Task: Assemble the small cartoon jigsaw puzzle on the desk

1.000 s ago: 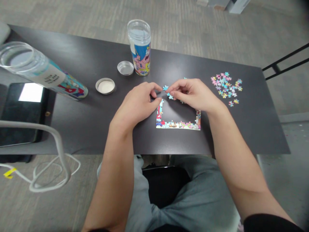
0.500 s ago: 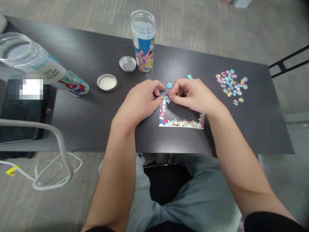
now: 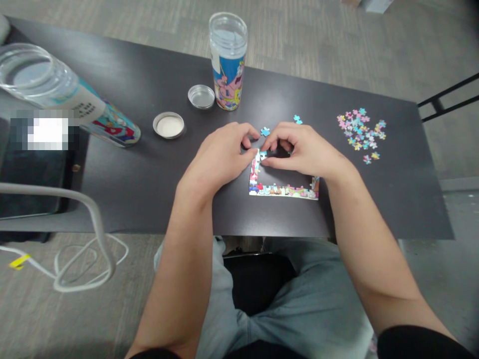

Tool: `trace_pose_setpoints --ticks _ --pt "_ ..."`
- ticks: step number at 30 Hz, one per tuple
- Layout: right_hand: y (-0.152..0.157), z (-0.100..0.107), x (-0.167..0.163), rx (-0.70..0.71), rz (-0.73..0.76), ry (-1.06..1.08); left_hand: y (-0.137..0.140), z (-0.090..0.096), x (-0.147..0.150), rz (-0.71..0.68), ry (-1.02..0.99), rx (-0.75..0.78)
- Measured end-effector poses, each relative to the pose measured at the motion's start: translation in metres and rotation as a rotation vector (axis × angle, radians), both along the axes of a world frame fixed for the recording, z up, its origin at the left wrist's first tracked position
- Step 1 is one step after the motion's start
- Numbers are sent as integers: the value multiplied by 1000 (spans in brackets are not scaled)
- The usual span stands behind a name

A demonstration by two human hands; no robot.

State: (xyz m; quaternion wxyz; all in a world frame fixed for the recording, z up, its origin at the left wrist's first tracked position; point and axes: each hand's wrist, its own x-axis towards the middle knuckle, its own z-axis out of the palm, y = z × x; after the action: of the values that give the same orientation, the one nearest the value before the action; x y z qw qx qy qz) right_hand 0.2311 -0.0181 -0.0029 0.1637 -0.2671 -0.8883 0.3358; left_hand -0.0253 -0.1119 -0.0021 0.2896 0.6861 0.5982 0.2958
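A partly joined jigsaw border [image 3: 284,191] lies flat on the dark table, its bottom row and left side linked. At its upper left corner, a light blue jigsaw piece [image 3: 263,155] sits between the thumb and index finger of my right hand [image 3: 301,149]. My left hand [image 3: 226,152] is curled beside that corner, its thumb pressing on the border's edge. Just beyond the fingertips lies a loose blue piece [image 3: 265,131], and another blue piece [image 3: 298,119] rests behind my right hand. My right hand partly hides the border's upper and right parts.
Loose jigsaw pieces [image 3: 361,129] lie spread at the right. A clear-topped cartoon tumbler [image 3: 229,75] stands at the back, near two round lids [image 3: 201,96]. At left are another tumbler [image 3: 112,122], a dark tablet-like device [image 3: 33,184] and a white cable [image 3: 93,219].
The light blue piece has turned slightly and sits closer against the border's left side. My right thumb and index finger have spread a little around it. The view has shifted slightly.
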Motion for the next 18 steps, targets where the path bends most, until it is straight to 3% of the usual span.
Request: trace_pose_setpoints --ticks 11,18 --pt "-6 14 -4 -115 -103 -63 -1 0 0 16 -31 -14" --pt "0 3 2 47 -275 22 0 1 1 15 -12 -21"
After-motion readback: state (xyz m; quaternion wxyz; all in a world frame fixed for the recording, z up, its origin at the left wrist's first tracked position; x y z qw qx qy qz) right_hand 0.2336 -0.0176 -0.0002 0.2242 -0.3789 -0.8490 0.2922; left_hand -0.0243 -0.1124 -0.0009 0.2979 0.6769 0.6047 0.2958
